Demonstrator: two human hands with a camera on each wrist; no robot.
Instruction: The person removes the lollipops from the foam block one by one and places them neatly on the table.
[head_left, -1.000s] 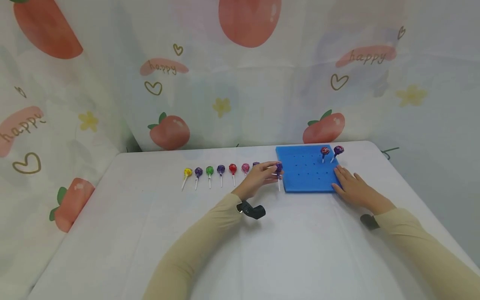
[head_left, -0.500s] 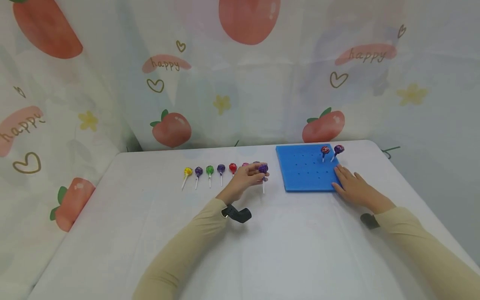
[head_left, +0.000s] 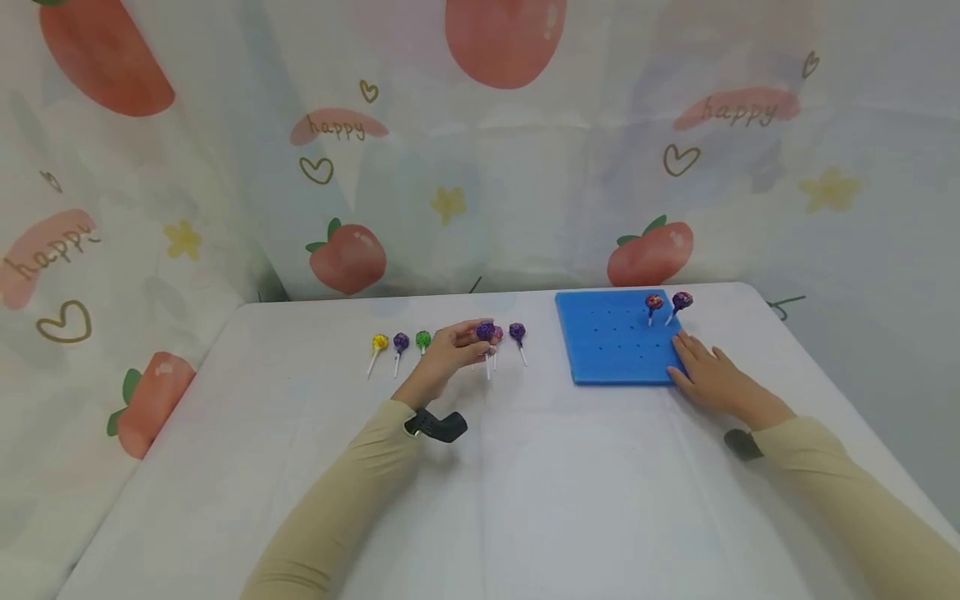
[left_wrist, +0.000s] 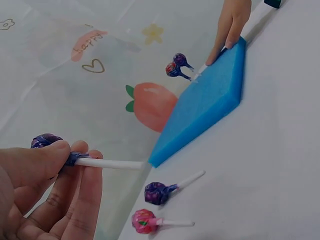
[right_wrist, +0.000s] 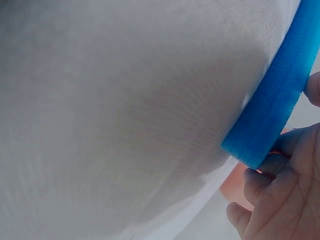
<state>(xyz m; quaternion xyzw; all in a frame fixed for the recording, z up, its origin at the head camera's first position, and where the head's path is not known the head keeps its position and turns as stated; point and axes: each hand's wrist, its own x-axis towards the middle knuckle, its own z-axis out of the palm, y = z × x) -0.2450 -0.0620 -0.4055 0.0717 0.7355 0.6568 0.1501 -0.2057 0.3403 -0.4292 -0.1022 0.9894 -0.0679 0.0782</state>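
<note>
My left hand (head_left: 444,357) pinches a purple-wrapped lollipop (left_wrist: 46,141) just below its candy head, thumb against fingers, the white stick pointing away from the palm. It is over the row of lollipops and hides some of them in the head view. Right of it lie a pink lollipop (left_wrist: 144,221) and another purple lollipop (left_wrist: 158,193). My right hand (head_left: 712,381) rests at the right edge of a blue foam board (head_left: 611,367) with small holes, its fingers extended along that edge. Two lollipops, one red and blue (head_left: 654,302), one purple (head_left: 682,300), stand in the board's far right corner.
On the white table (head_left: 525,500), a yellow lollipop (head_left: 379,342), a purple one (head_left: 401,341) and a green one (head_left: 423,339) lie at the row's left end. A patterned cloth (head_left: 510,192) hangs behind the table.
My left hand has moved left with the purple lollipop, from the board's left edge to over the row, uncovering the purple lollipop at the row's right end. My right hand stays at the board.
</note>
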